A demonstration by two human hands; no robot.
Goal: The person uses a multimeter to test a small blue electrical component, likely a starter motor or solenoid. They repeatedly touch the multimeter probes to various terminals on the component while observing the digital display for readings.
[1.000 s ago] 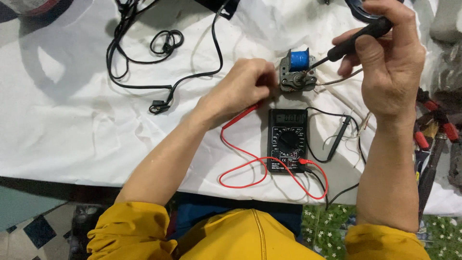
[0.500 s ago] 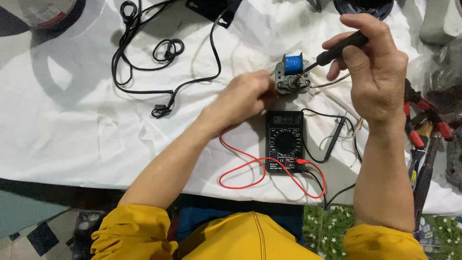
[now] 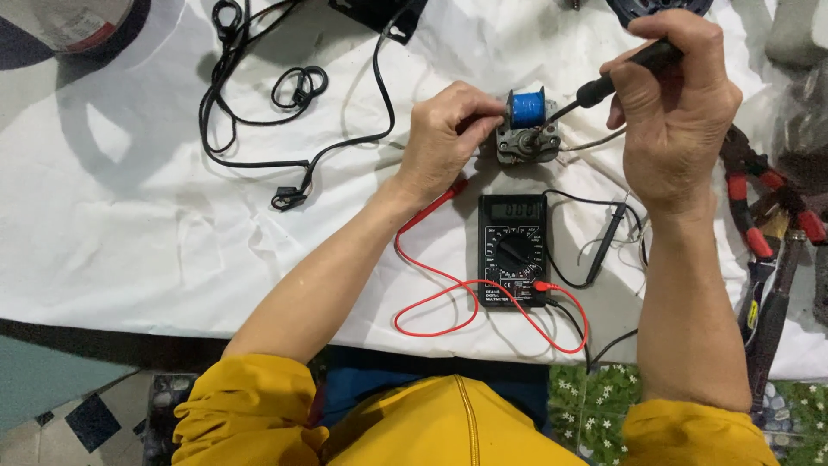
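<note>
A small motor part with a blue wound coil (image 3: 527, 107) on a grey metal frame (image 3: 528, 148) sits on the white cloth (image 3: 129, 216). My left hand (image 3: 444, 138) grips it from the left, with the fingertips on the coil's side. My right hand (image 3: 677, 112) holds a black-handled pointed tool (image 3: 625, 71) whose tip touches the coil's right side. Just below lies a black multimeter (image 3: 513, 250) with its display lit. Its red lead (image 3: 431, 302) loops over the cloth, and the red probe (image 3: 431, 207) lies under my left wrist. The black probe (image 3: 608, 237) lies loose to the meter's right.
A long black cable (image 3: 293, 86) coils across the upper left of the cloth. Red-handled pliers (image 3: 759, 216) and other hand tools lie at the right edge. A black bracket (image 3: 379, 15) is at the top. The cloth's front edge runs near my body.
My left fingers have settled onto the coil's side. The tool tip stays at the coil. The view has shifted slightly.
</note>
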